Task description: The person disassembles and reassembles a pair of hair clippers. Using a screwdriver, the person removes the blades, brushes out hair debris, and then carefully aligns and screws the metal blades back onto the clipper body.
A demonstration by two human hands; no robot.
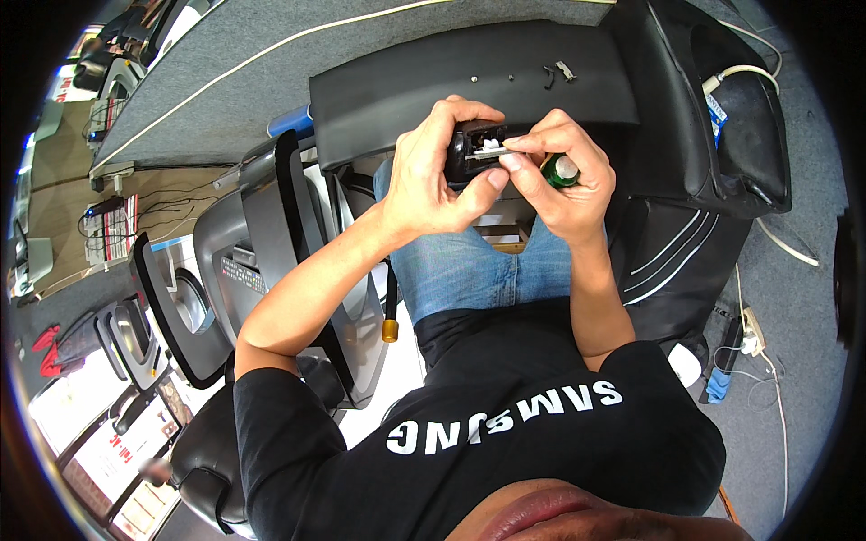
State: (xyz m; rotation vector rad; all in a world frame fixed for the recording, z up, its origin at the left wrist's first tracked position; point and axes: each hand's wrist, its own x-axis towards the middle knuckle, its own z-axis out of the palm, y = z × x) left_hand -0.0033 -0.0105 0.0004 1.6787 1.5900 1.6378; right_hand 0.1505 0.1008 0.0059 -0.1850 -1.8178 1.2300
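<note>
Over my lap, my left hand [428, 171] is closed around a small black plastic housing [461, 153], thumb below and fingers above. The housing is opened up, and a white part [491, 144] and a thin grey metal strip [485, 154] show inside it. My right hand [577, 185] is closed, thumb and forefinger pinched at the strip's right end. Tucked in that hand is a green screwdriver handle [549, 171] with a pale round end. Whether the strip is its shaft, I cannot tell.
On the black padded surface [406, 95] ahead lie a small metal part [565, 71], a curved black piece [549, 77] and tiny bits. A black armchair [722, 126] stands right, with a white cable [744, 69]. At left are grey machine panels [271, 207] and a remote control [244, 275].
</note>
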